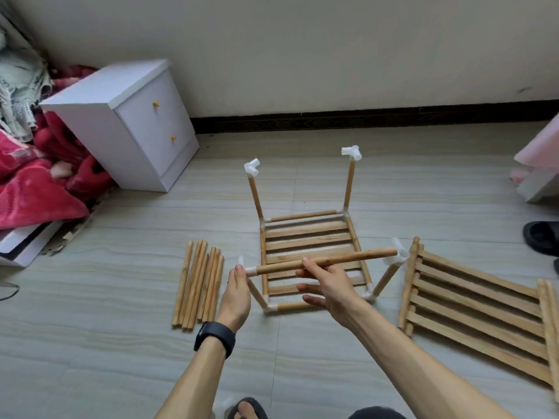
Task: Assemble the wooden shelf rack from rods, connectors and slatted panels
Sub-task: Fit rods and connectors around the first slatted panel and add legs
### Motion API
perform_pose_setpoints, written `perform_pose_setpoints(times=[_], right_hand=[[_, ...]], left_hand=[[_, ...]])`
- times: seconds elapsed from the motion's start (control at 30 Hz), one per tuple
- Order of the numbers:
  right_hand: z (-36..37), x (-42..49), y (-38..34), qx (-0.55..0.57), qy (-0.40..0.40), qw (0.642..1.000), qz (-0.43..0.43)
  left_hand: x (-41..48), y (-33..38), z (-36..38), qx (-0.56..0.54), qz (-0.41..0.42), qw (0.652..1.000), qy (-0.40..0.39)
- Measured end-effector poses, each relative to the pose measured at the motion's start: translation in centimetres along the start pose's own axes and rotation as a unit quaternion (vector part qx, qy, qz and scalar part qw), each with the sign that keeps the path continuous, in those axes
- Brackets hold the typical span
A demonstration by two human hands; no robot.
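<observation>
The half-built rack (348, 182) stands on the pale floor (121, 343), whose surface has a faint wood grain. A slatted panel (308, 234) of flat light-wood strips lies inside the rack's square frame of round dowels. Four slim posts (255, 195) rise from the frame's corners, each capped with one of the glossy white plastic connectors (351, 152). The left hand (237, 293) grips the near-left connector (250, 271), fingers curled round it. The right hand (329, 285) pinches a smooth cylindrical rod (363, 257) between thumb and forefinger, its other fingers spread loose. The rod's left end sits in the near-left connector, and its right end lies just beside the near-right connector (399, 255). A bundle of spare rods (198, 285) lies left of the rack, and a second slatted panel (472, 303) lies to its right. A boxy white nightstand (136, 122) stands near the wall.
</observation>
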State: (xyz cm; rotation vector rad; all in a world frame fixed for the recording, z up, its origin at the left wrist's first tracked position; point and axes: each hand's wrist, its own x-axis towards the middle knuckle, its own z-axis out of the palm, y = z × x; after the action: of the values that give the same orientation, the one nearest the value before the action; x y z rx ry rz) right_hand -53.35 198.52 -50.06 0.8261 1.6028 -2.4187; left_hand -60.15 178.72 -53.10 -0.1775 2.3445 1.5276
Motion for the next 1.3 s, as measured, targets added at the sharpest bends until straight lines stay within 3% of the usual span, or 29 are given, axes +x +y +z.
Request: perform_pose_setpoints(times=[0.17, 0.23, 0.3, 0.37, 0.43, 0.6, 0.67, 0.77, 0.93, 1.3], right_hand=[[-3.4, -1.9, 0.9, -0.064, 0.013, 0.997, -0.041], [-6.2, -2.9, 1.7, -0.077, 0.095, 0.987, -0.102], [-9.2, -3.4, 1.6, -0.094, 0.216, 0.957, -0.170], [-11.8, -3.0, 0.5, -0.098, 0.303, 0.926, -0.203], [-13.8, -1.9, -1.0, -0.090, 0.325, 0.919, -0.205], [-15.1, 1.5, -4.0, -0.120, 0.198, 0.959, -0.162], [-15.2, 2.3, -4.7, -0.139, 0.127, 0.972, -0.141], [-15.4, 3.0, -4.6, -0.166, 0.093, 0.973, -0.131], [-14.1, 3.3, -3.3, -0.143, 0.266, 0.934, -0.192], [-11.6, 3.2, -3.7, -0.134, 0.349, 0.894, -0.246]], left_hand=[[-0.2, 2.1, 0.2, 0.054, 0.023, 0.995, 0.082], [-0.5, 3.3, 0.3, 0.121, 0.067, 0.980, 0.142], [-1.1, 5.5, 1.1, 0.222, 0.166, 0.948, 0.157], [-1.5, 8.3, 2.9, 0.298, 0.276, 0.909, 0.094], [-1.7, 11.1, 5.9, 0.357, 0.337, 0.871, 0.005], [-2.0, 14.6, 14.4, 0.518, 0.417, 0.737, -0.121], [-1.5, 14.4, 16.3, 0.525, 0.394, 0.739, -0.149], [-0.8, 13.3, 17.5, 0.480, 0.346, 0.784, -0.187], [0.1, 12.0, 16.9, 0.477, 0.378, 0.780, -0.146], [0.2, 11.6, 17.3, 0.520, 0.388, 0.750, -0.127]])
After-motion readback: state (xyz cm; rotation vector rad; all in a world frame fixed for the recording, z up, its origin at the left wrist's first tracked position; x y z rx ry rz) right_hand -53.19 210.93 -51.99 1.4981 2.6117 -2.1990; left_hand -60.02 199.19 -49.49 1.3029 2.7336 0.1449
